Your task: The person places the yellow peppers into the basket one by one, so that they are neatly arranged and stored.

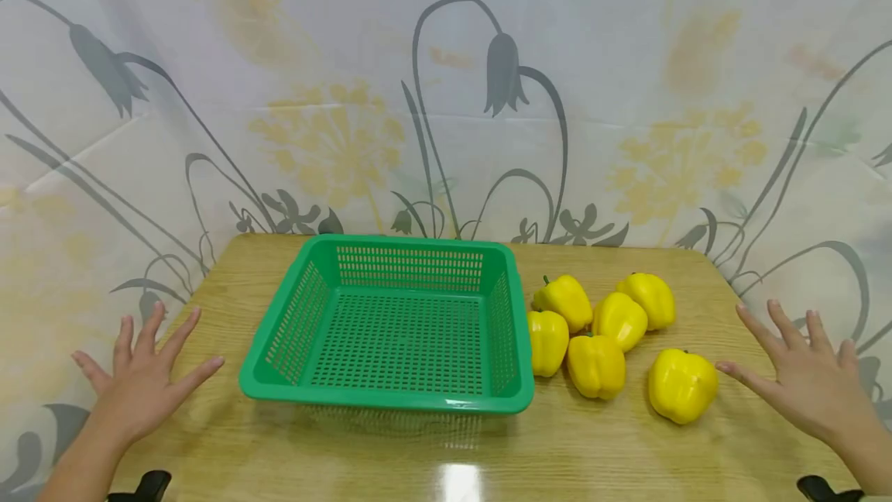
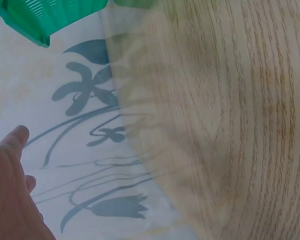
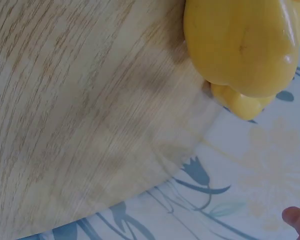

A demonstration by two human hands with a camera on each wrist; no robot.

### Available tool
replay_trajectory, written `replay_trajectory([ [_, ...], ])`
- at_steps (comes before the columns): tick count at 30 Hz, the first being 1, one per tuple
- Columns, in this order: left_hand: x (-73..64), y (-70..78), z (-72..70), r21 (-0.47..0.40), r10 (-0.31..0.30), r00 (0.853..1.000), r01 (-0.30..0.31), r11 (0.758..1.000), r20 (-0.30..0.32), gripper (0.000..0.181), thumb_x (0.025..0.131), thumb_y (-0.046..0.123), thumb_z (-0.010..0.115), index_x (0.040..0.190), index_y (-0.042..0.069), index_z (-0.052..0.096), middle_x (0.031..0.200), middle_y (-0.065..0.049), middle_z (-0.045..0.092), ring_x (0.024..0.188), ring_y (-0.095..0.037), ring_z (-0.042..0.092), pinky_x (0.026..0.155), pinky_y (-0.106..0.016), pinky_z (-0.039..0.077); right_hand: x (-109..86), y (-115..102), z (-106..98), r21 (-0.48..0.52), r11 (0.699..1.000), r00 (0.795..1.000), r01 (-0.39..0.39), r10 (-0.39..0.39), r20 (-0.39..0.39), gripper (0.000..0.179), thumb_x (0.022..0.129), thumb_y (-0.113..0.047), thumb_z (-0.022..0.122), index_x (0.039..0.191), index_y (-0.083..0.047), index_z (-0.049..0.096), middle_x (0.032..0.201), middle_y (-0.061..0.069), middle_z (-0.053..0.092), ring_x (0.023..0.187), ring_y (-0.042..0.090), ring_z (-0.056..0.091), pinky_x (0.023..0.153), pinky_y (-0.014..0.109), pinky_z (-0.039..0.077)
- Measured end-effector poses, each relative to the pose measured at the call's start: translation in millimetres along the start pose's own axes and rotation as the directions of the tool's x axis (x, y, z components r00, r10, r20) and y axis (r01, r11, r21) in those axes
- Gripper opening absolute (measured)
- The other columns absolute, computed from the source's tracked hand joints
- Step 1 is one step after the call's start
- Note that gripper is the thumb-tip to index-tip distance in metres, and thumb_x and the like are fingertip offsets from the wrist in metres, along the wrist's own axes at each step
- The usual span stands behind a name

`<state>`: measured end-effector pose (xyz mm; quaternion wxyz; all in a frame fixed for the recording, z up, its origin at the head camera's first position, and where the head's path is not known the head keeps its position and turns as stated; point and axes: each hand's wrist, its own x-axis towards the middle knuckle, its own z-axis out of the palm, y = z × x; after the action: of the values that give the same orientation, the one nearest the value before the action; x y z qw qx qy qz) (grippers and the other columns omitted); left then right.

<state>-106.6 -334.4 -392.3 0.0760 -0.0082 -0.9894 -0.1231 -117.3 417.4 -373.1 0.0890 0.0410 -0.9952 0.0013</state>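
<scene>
My left hand (image 1: 142, 390) is spread with straight fingers over the table's left edge, left of a green plastic basket (image 1: 526, 362) and apart from it. Nothing is in that hand. On the right side, my right hand (image 1: 811, 382) is also spread and holds nothing. Nearest to it lies a single yellow bell pepper (image 1: 682, 386), close by the thumb. Several more yellow bell peppers (image 1: 596, 366) lie clustered between that one and the basket. The basket has slotted walls, and no pepper lies inside it. In the left wrist view a basket corner (image 2: 42, 37) shows at the top.
A wooden table (image 1: 390, 463) bears the basket and peppers. Behind it and at both sides hangs a pale cloth (image 1: 313, 37) with grey flowers and yellow blossoms. Black straps (image 1: 149, 484) show near the wrists at the bottom of the head view.
</scene>
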Motion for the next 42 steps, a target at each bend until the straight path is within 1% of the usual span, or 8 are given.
replay_trajectory([
  [8,0.0,3.8,6.3,-0.127,0.033,0.997,-0.043,0.991,-0.075,0.079,0.09,0.048,0.053,0.151,0.02,0.011,0.151,-0.025,-0.005,0.13,-0.05,-0.018,0.076,-0.069,-0.028,-3.4,-5.2,9.6,0.047,0.998,0.999,0.043,-0.042,-0.03,0.088,0.087,-0.055,0.054,0.151,-0.023,0.002,0.147,0.031,0.006,0.124,0.063,-0.004,0.088,0.076,-0.005],
  [14,3.2,12.9,13.4,-0.262,0.06,0.986,-0.099,0.96,-0.154,0.075,0.091,0.039,0.056,0.15,0.013,0.018,0.15,-0.026,0.002,0.131,-0.052,-0.012,0.078,-0.076,-0.018,-4.8,-5.4,14.7,0.096,0.994,0.997,0.055,-0.05,-0.055,0.085,0.088,-0.05,0.054,0.151,-0.022,0.004,0.146,0.033,0.009,0.122,0.065,-0.002,0.089,0.075,-0.003],
  [17,6.0,19.6,16.8,-0.357,0.071,0.98,-0.134,0.925,-0.183,0.072,0.09,0.032,0.057,0.148,0.01,0.021,0.149,-0.028,0.005,0.131,-0.053,-0.01,0.079,-0.078,-0.014,-6.5,-3.9,16.4,0.111,0.992,0.997,0.052,-0.045,-0.061,0.085,0.089,-0.049,0.055,0.151,-0.021,0.005,0.145,0.034,0.01,0.121,0.066,-0.001,0.087,0.077,0.002],
  [21,7.3,25.9,20.1,-0.486,0.088,0.976,-0.175,0.856,-0.197,0.069,0.089,0.021,0.058,0.147,0.006,0.023,0.147,-0.031,0.006,0.131,-0.053,-0.007,0.085,-0.077,-0.009,-8.0,-3.9,19.6,0.14,0.989,0.998,0.045,-0.037,-0.059,0.084,0.09,-0.047,0.055,0.151,-0.018,0.005,0.144,0.035,0.011,0.121,0.066,0.0,0.084,0.078,0.006],
  [25,7.7,30.1,21.6,-0.563,0.114,0.971,-0.216,0.798,-0.211,0.067,0.087,0.013,0.059,0.145,0.005,0.027,0.147,-0.03,0.008,0.131,-0.052,-0.002,0.088,-0.076,-0.003,-9.3,-6.5,24.3,0.178,0.983,0.997,0.054,-0.044,-0.058,0.083,0.09,-0.045,0.056,0.151,-0.017,0.008,0.144,0.035,0.014,0.121,0.066,0.002,0.084,0.078,0.007],
  [36,9.0,40.7,31.3,-0.63,0.184,0.947,-0.313,0.711,-0.263,0.056,0.079,-0.002,0.064,0.131,0.0,0.044,0.148,-0.022,0.016,0.131,-0.048,0.002,0.086,-0.077,0.002,-12.2,-10.3,26.5,0.244,0.968,0.996,0.061,-0.045,-0.073,0.08,0.089,-0.04,0.059,0.15,-0.014,0.014,0.139,0.037,0.021,0.123,0.063,0.007,0.085,0.077,0.007],
  [39,8.8,42.7,33.7,-0.64,0.219,0.931,-0.36,0.679,-0.291,0.051,0.077,-0.007,0.064,0.125,-0.001,0.048,0.147,-0.018,0.02,0.131,-0.046,0.005,0.087,-0.077,0.004,-12.7,-10.3,28.3,0.261,0.963,0.996,0.068,-0.052,-0.068,0.078,0.09,-0.039,0.058,0.15,-0.013,0.015,0.138,0.039,0.022,0.121,0.066,0.008,0.085,0.077,0.007],
  [42,9.2,43.8,36.4,-0.637,0.257,0.907,-0.417,0.649,-0.332,0.047,0.075,-0.011,0.063,0.119,-0.002,0.052,0.146,-0.014,0.028,0.135,-0.034,0.009,0.089,-0.075,0.003,-14.2,-10.6,30.6,0.274,0.958,0.995,0.082,-0.065,-0.069,0.077,0.09,-0.037,0.059,0.15,-0.012,0.017,0.136,0.04,0.025,0.117,0.069,0.012,0.084,0.077,0.009],
])
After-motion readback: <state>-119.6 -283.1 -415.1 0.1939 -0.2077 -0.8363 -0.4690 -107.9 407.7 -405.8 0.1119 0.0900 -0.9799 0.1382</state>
